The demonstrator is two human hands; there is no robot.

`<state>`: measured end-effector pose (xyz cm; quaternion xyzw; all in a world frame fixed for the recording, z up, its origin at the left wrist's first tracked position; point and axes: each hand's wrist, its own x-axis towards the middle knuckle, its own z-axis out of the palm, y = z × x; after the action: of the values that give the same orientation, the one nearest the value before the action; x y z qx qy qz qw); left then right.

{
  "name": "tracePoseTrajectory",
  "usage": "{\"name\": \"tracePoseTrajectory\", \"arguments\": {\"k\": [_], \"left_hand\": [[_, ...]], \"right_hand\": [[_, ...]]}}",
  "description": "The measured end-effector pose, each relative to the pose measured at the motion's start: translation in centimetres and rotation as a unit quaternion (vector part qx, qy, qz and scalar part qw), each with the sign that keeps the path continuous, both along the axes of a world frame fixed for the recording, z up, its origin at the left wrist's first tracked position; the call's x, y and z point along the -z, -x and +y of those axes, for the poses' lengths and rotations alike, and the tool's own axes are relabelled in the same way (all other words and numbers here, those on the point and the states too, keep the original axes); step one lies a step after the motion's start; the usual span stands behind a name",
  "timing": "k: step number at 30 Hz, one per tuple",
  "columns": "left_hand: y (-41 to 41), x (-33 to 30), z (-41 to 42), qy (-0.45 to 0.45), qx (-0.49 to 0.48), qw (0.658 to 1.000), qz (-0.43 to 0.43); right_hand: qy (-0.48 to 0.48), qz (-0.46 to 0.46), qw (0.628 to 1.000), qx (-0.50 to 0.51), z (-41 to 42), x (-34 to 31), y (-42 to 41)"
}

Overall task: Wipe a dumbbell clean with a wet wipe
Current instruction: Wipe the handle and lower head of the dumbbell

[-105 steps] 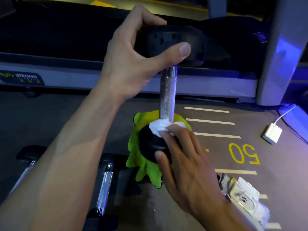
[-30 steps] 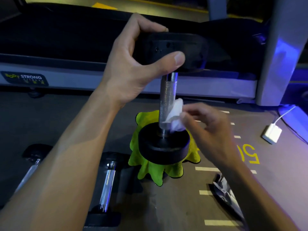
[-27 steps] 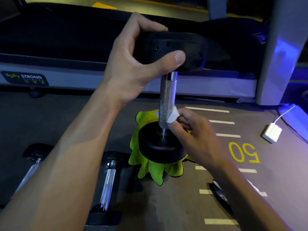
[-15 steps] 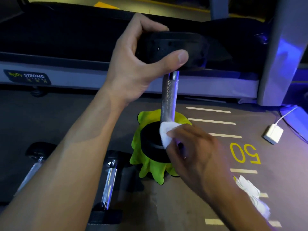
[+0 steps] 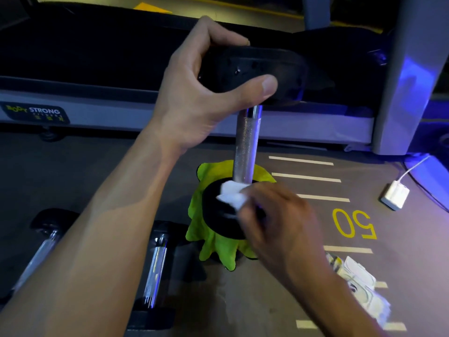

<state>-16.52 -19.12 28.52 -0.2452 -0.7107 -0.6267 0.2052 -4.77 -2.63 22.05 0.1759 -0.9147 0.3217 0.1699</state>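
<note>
A black dumbbell with a knurled steel handle (image 5: 246,147) stands upright on a bright green cloth (image 5: 213,246) on the floor. My left hand (image 5: 201,93) grips its upper black head from the left, thumb across the front. My right hand (image 5: 274,220) pinches a white wet wipe (image 5: 232,194) and presses it on the top face of the lower black head (image 5: 218,220), just beside the foot of the handle. My right hand covers the right side of that lower head.
Two more dumbbells (image 5: 155,268) (image 5: 41,244) lie on the floor at the lower left. A treadmill deck (image 5: 97,57) runs across the back. A white charger (image 5: 394,194) lies at the right, and a wipe packet (image 5: 359,285) at the lower right.
My right hand brought the wipe down from the handle's lower part onto the lower head and has slid it a little across that face. My left hand keeps its grip on the upper head.
</note>
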Motion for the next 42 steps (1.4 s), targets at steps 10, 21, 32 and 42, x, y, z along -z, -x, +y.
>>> {"name": "tracePoseTrajectory", "arguments": {"k": [10,21,32,42], "left_hand": [[-0.1,-0.1,0.1,0.003,0.007,1.0,-0.003],[0.0,-0.2,0.1,0.004,0.002,1.0,-0.011],[0.2,-0.2,-0.1,0.002,-0.002,1.0,-0.006],[0.5,0.0,-0.3,-0.001,0.003,1.0,-0.002]], "right_hand": [[0.182,-0.022,0.98,0.079,2.6,0.2,2.3],[-0.008,0.104,0.993,0.046,0.4,-0.2,4.7],[-0.025,0.016,1.0,-0.004,1.6,-0.1,4.1],[-0.061,0.012,0.998,-0.001,1.2,-1.0,4.7]]}}
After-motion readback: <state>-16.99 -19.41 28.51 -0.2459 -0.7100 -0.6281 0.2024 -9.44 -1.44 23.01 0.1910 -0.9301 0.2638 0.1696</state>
